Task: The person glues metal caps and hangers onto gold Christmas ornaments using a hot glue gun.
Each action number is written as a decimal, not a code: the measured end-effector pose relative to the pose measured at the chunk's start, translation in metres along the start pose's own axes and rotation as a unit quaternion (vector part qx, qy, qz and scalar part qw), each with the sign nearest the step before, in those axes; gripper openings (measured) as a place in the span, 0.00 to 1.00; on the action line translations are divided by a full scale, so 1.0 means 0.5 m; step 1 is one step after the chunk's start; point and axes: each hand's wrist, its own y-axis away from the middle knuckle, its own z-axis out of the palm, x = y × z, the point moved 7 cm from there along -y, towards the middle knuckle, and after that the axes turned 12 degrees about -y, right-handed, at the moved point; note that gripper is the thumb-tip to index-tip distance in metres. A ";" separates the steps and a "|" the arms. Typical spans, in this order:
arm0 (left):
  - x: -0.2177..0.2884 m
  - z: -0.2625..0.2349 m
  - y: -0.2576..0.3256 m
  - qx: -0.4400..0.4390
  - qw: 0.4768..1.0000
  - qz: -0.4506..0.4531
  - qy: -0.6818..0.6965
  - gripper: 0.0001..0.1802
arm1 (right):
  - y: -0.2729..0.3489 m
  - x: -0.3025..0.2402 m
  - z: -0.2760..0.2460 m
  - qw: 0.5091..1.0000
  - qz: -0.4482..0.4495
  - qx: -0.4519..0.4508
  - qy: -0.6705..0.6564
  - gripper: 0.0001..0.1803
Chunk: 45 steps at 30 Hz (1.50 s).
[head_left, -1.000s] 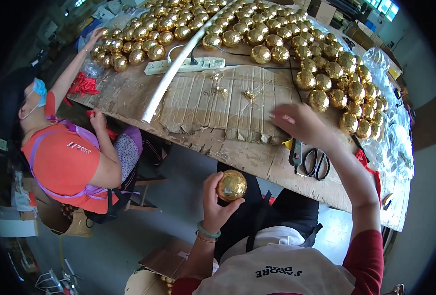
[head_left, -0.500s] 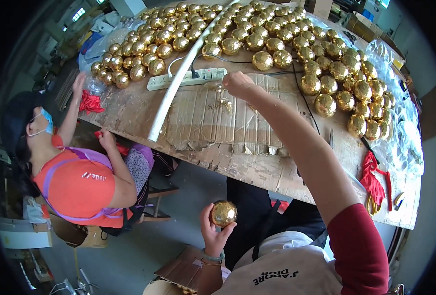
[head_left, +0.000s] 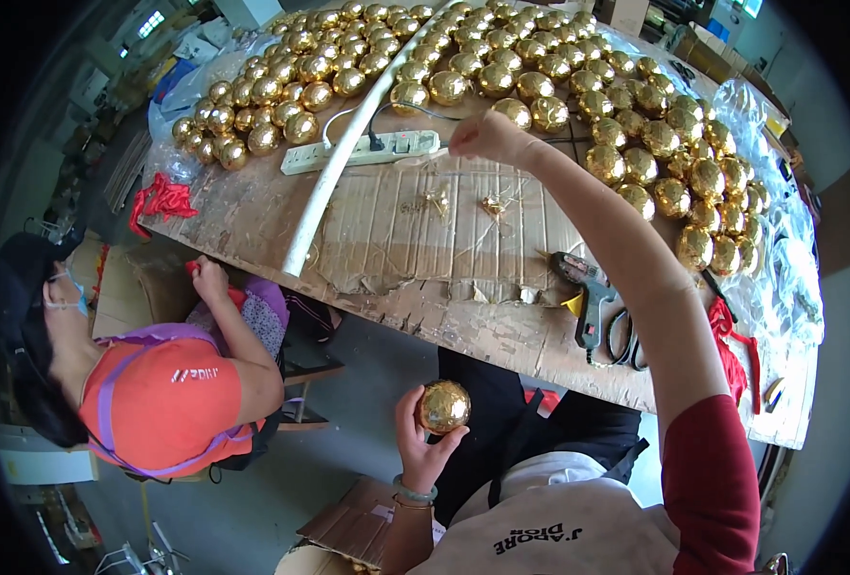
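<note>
My left hand [head_left: 422,443] holds a shiny gold ball [head_left: 443,406] in front of my body, below the table's near edge. My right hand [head_left: 483,137] is stretched far across the wooden table [head_left: 272,211], fingers closed, hovering over the cardboard sheet [head_left: 463,230] near small gold caps [head_left: 492,203] and just in front of the mass of gold balls [head_left: 530,67]. I cannot tell whether anything is pinched in it.
A white power strip [head_left: 363,153] and a long white pipe [head_left: 334,187] lie on the table. A glue gun [head_left: 588,287] and scissors [head_left: 626,335] sit at the near edge. Red ribbons [head_left: 161,199] lie left. A person in an orange top [head_left: 157,402] sits at the left.
My right arm has reached further forward and left, from the balls on the right to the middle of the table. The left hand keeps the gold ball and has shifted slightly.
</note>
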 end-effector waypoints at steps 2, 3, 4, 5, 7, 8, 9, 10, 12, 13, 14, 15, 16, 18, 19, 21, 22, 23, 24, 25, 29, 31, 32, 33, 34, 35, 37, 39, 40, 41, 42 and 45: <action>0.002 0.004 0.004 -0.003 1.000 0.001 -0.001 0.44 | 0.023 -0.007 -0.007 0.998 -0.007 -0.011 0.062 0.06; 0.004 0.005 0.006 -0.003 1.000 0.006 0.002 0.44 | 0.033 -0.011 -0.008 0.992 -0.014 -0.025 0.123 0.06; 0.007 0.006 0.007 -0.003 1.000 0.011 0.005 0.44 | 0.037 -0.011 -0.015 0.992 -0.014 -0.021 0.124 0.06; 0.008 0.006 0.006 -0.008 1.000 0.013 0.012 0.44 | 0.045 -0.008 -0.021 0.994 -0.020 -0.021 0.109 0.07; 0.014 0.021 0.007 -0.015 1.000 0.016 0.010 0.44 | 0.065 -0.002 -0.022 0.984 -0.050 -0.052 0.164 0.07; 0.017 0.025 0.006 -0.015 1.000 0.018 0.004 0.44 | 0.070 -0.011 -0.024 0.984 -0.051 -0.050 0.163 0.07; 0.027 0.027 0.009 -0.010 1.000 0.023 -0.001 0.44 | 0.073 -0.015 -0.040 0.997 -0.025 -0.011 0.079 0.06; 0.025 0.028 0.008 -0.011 1.000 0.023 -0.002 0.44 | 0.080 -0.015 -0.054 1.000 0.001 0.029 -0.007 0.06; 0.022 0.036 0.008 -0.026 0.999 0.032 -0.004 0.44 | 0.100 -0.025 -0.066 0.998 0.003 0.042 -0.040 0.06; 0.023 0.040 0.014 -0.028 0.999 0.033 -0.004 0.44 | 0.114 -0.029 -0.064 1.000 0.001 0.022 -0.018 0.07; 0.026 0.045 0.017 -0.030 0.999 0.031 -0.001 0.44 | 0.128 -0.035 -0.059 1.000 -0.002 0.002 0.005 0.07; 0.029 0.050 0.020 -0.033 0.999 0.028 0.003 0.44 | 0.140 -0.037 -0.050 0.999 -0.022 -0.013 -0.037 0.06; 0.033 0.053 0.021 -0.035 0.999 0.029 0.002 0.44 | 0.152 -0.037 -0.051 0.999 -0.022 -0.011 -0.037 0.06; 0.040 0.060 0.022 -0.051 0.998 0.028 0.024 0.44 | 0.180 -0.041 -0.034 0.990 0.023 -0.048 -0.132 0.06; 0.039 0.064 0.023 -0.056 0.997 0.028 0.034 0.45 | 0.198 -0.048 -0.028 0.987 0.024 -0.060 -0.147 0.07; 0.045 0.068 0.015 -0.064 0.996 0.033 0.055 0.45 | 0.234 -0.064 -0.024 0.979 0.037 -0.061 -0.190 0.08; 0.048 0.071 0.010 -0.072 0.994 0.038 0.077 0.45 | 0.250 -0.066 -0.019 0.969 0.051 -0.062 -0.232 0.08; 0.046 0.072 0.004 -0.070 0.993 0.048 0.083 0.48 | 0.265 -0.065 -0.014 0.969 0.053 -0.063 -0.234 0.08; 0.063 0.078 -0.008 -0.075 0.992 0.047 0.085 0.48 | 0.284 -0.063 -0.016 0.963 0.050 -0.067 -0.258 0.08; 0.092 0.082 -0.019 -0.082 0.987 0.042 0.135 0.48 | 0.301 -0.063 -0.015 0.956 0.047 -0.072 -0.282 0.08; 0.121 0.107 -0.060 -0.126 0.961 0.039 0.242 0.51 | 0.380 -0.104 0.018 0.910 0.030 -0.101 -0.400 0.05; 0.128 0.131 -0.071 -0.155 0.946 0.039 0.283 0.52 | 0.425 -0.104 0.037 0.895 0.033 -0.102 -0.433 0.05; 0.137 0.152 -0.074 -0.181 0.938 0.068 0.288 0.53 | 0.450 -0.107 0.041 0.882 0.028 -0.099 -0.460 0.05; 0.142 0.168 -0.071 -0.203 0.930 0.092 0.293 0.54 | 0.473 -0.108 0.051 0.877 0.035 -0.090 -0.470 0.04; 0.138 0.177 -0.069 -0.202 0.930 0.080 0.295 0.54 | 0.493 -0.098 0.064 0.874 0.046 -0.089 -0.475 0.04; 0.149 0.190 -0.062 -0.221 0.918 0.072 0.322 0.55 | 0.516 -0.092 0.069 0.854 0.047 -0.080 -0.512 0.04; 0.172 0.209 -0.048 -0.243 0.901 0.058 0.355 0.56 | 0.561 -0.091 0.080 0.826 0.043 -0.070 -0.557 0.05; 0.165 0.222 -0.045 -0.253 0.895 0.054 0.363 0.56 | 0.597 -0.083 0.099 0.798 0.042 -0.079 -0.596 0.05; 0.162 0.226 -0.039 -0.261 0.889 0.055 0.371 0.56 | 0.611 -0.079 0.107 0.785 0.047 -0.079 -0.612 0.05; 0.155 0.229 -0.034 -0.265 0.886 0.040 0.378 0.54 | 0.623 -0.074 0.116 0.784 0.049 -0.075 -0.614 0.05; 0.150 0.235 -0.032 -0.267 0.886 0.036 0.378 0.54 | 0.634 -0.066 0.128 0.760 0.061 -0.066 -0.644 0.06; 0.172 0.254 -0.022 -0.267 0.866 0.049 0.421 0.50 | 0.657 -0.048 0.151 0.713 0.060 -0.074 -0.694 0.05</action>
